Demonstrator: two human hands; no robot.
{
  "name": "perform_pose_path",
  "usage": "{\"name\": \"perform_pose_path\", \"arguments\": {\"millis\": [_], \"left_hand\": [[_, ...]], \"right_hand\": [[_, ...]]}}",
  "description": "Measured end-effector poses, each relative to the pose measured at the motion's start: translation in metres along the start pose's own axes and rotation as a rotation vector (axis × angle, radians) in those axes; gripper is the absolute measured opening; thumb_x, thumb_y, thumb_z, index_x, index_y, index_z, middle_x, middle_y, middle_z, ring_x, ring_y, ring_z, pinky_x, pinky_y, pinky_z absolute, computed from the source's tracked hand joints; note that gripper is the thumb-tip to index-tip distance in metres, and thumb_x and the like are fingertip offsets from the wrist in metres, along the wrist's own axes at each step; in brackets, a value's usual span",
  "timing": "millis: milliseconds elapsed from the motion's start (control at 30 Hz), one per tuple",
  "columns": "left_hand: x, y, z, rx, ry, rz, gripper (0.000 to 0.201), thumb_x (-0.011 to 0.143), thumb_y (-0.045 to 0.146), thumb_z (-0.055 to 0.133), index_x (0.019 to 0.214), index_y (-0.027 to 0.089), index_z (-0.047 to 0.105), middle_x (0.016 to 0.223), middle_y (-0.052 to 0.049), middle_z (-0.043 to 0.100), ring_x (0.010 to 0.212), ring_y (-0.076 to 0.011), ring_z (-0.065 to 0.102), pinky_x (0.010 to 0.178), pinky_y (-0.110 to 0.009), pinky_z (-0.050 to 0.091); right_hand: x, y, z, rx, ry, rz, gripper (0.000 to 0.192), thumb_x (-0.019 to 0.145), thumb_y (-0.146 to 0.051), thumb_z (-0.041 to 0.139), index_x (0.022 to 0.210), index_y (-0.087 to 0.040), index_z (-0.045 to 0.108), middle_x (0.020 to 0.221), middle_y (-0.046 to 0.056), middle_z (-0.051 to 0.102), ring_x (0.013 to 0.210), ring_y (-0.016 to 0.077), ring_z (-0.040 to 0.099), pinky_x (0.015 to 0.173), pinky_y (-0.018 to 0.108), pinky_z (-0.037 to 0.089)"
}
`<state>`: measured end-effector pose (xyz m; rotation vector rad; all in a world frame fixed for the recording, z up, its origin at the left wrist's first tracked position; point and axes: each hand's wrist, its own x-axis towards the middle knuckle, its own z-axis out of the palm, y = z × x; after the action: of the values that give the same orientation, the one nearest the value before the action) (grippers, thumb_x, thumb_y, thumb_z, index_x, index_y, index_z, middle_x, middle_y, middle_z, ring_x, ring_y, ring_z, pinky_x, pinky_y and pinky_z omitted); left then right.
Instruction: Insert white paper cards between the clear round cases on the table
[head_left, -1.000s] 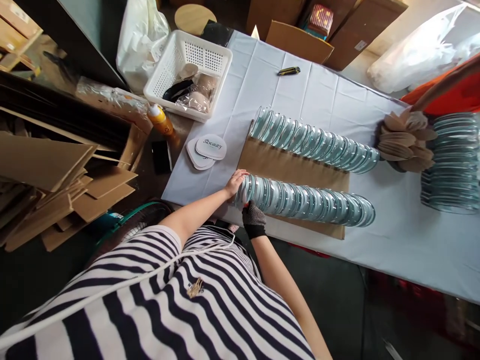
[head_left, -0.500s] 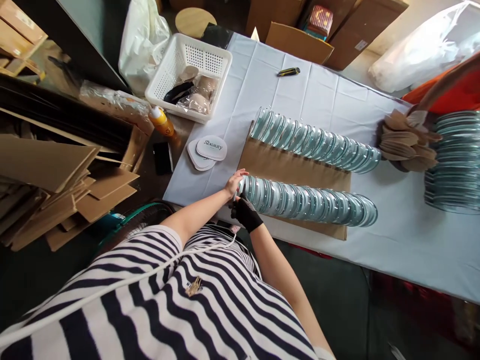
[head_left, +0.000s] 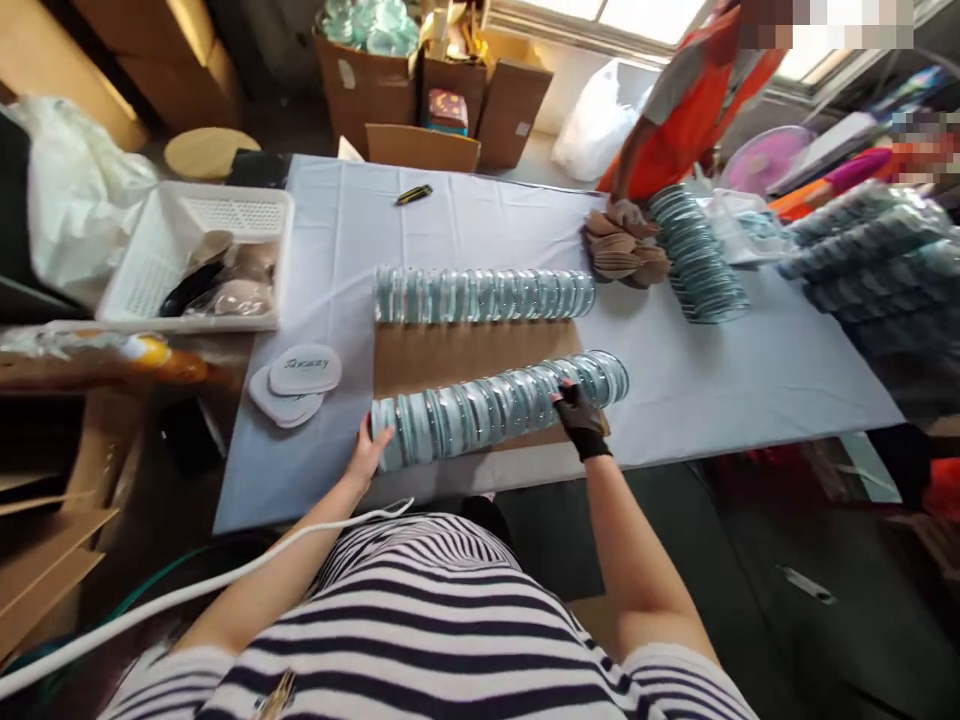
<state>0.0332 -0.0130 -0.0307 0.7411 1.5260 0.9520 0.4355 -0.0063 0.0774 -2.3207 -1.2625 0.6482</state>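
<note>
Whereas both hands were bunched at the left end of the near row [head_left: 499, 405] a second ago, they now stand apart along it: the left hand [head_left: 367, 455] remains at the left end, and the gloved right hand [head_left: 576, 415] has travelled toward the right end. The view has also swung, so the far side of the table [head_left: 750, 370] now shows. Judged from this spread, the row is being bracketed between two hands, as for squaring or compressing it, rather than worked disc by disc.

Left hand: arm extended forward, palm flat against the end disc, fingers open and pressing, not curled round anything. Right hand: forearm angled up from the near edge, fingers bent over the top of the discs short of the right end. Whether they pinch a single disc cannot be told.

The near row lies on a cardboard sheet [head_left: 465, 355] close to the near edge of the table. A second row [head_left: 484, 295] lies along the sheet's far edge. Toward the far right corner, another person's hand [head_left: 626, 212] rests at a pile of brown pads [head_left: 622, 255] beside a leaning stack [head_left: 697, 260].
</note>
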Motion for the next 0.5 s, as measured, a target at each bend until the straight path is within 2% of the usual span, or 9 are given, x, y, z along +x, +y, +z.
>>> {"name": "perform_pose_path", "arguments": {"millis": [67,100,167,233,300,367,400,433,500], "left_hand": [[-0.006,-0.011,-0.001,-0.051,0.022,-0.068,0.055,0.071,0.047,0.072,0.121,0.029,0.059,0.132,-0.004,0.064,0.129,-0.0257,0.056,0.110,-0.040,0.043],[-0.007,-0.015,-0.002,-0.072,0.082,-0.111,0.050,0.067,0.049,0.074,0.112,0.031,0.063,0.122,-0.001,0.070,0.125,-0.0262,0.059,0.109,-0.041,0.045],[-0.006,-0.021,-0.003,-0.090,0.177,-0.206,0.035,0.062,0.052,0.075,0.093,0.037,0.067,0.101,0.008,0.076,0.121,-0.0254,0.062,0.106,-0.042,0.047],[-0.006,-0.023,0.000,-0.059,0.277,-0.333,0.022,0.058,0.055,0.071,0.074,0.041,0.066,0.080,0.015,0.075,0.115,-0.0243,0.066,0.102,-0.043,0.049],[-0.011,-0.019,0.011,-0.025,0.263,-0.406,0.026,0.059,0.055,0.072,0.079,0.040,0.068,0.085,0.011,0.077,0.113,-0.0246,0.067,0.096,-0.042,0.053],[-0.019,-0.009,0.038,0.000,0.243,-0.444,0.038,0.059,0.051,0.075,0.092,0.034,0.068,0.094,0.003,0.077,0.112,-0.0269,0.067,0.092,-0.042,0.056],[-0.023,-0.002,0.058,0.016,0.220,-0.439,0.045,0.059,0.050,0.076,0.098,0.031,0.067,0.098,0.000,0.077,0.112,-0.0282,0.067,0.091,-0.043,0.056],[-0.026,0.006,0.082,0.041,0.177,-0.415,0.052,0.059,0.050,0.077,0.105,0.028,0.065,0.101,-0.003,0.076,0.112,-0.0292,0.067,0.091,-0.043,0.056],[-0.024,0.021,0.143,0.131,0.037,-0.329,0.062,0.059,0.054,0.079,0.112,0.024,0.063,0.107,-0.006,0.075,0.115,-0.0313,0.065,0.095,-0.043,0.054]], "right_hand": [[0.049,0.045,-0.051,-0.023,0.194,0.098,0.069,0.083,-0.041,0.060,0.144,-0.014,0.044,0.142,0.017,0.051,0.127,0.0259,0.052,0.106,0.038,0.040],[0.071,0.065,-0.070,-0.004,0.222,0.152,0.076,0.080,-0.043,0.064,0.146,-0.012,0.040,0.147,0.020,0.045,0.131,0.0279,0.049,0.109,0.039,0.038],[0.110,0.099,-0.092,0.113,0.152,0.231,0.082,0.078,-0.045,0.066,0.146,-0.008,0.040,0.148,0.025,0.042,0.134,0.0296,0.046,0.110,0.041,0.036],[0.142,0.127,-0.095,0.271,0.004,0.244,0.075,0.079,-0.047,0.064,0.139,-0.006,0.048,0.141,0.025,0.051,0.129,0.0276,0.051,0.107,0.040,0.040],[0.168,0.156,-0.092,0.373,-0.100,0.205,0.064,0.081,-0.049,0.060,0.130,-0.009,0.058,0.133,0.019,0.060,0.123,0.0236,0.057,0.104,0.038,0.044],[0.188,0.193,-0.098,0.449,-0.119,0.190,0.060,0.079,-0.054,0.060,0.124,-0.015,0.064,0.132,0.014,0.062,0.123,0.0218,0.057,0.108,0.037,0.042],[0.194,0.217,-0.108,0.493,-0.108,0.194,0.061,0.076,-0.056,0.062,0.123,-0.017,0.065,0.134,0.012,0.061,0.126,0.0219,0.056,0.111,0.038,0.039],[0.198,0.243,-0.122,0.535,-0.085,0.213,0.064,0.073,-0.058,0.064,0.123,-0.018,0.066,0.135,0.011,0.060,0.128,0.0228,0.054,0.113,0.039,0.036],[0.198,0.302,-0.159,0.593,-0.009,0.304,0.065,0.069,-0.060,0.067,0.120,-0.019,0.067,0.134,0.010,0.061,0.129,0.0253,0.053,0.114,0.041,0.036]]}}
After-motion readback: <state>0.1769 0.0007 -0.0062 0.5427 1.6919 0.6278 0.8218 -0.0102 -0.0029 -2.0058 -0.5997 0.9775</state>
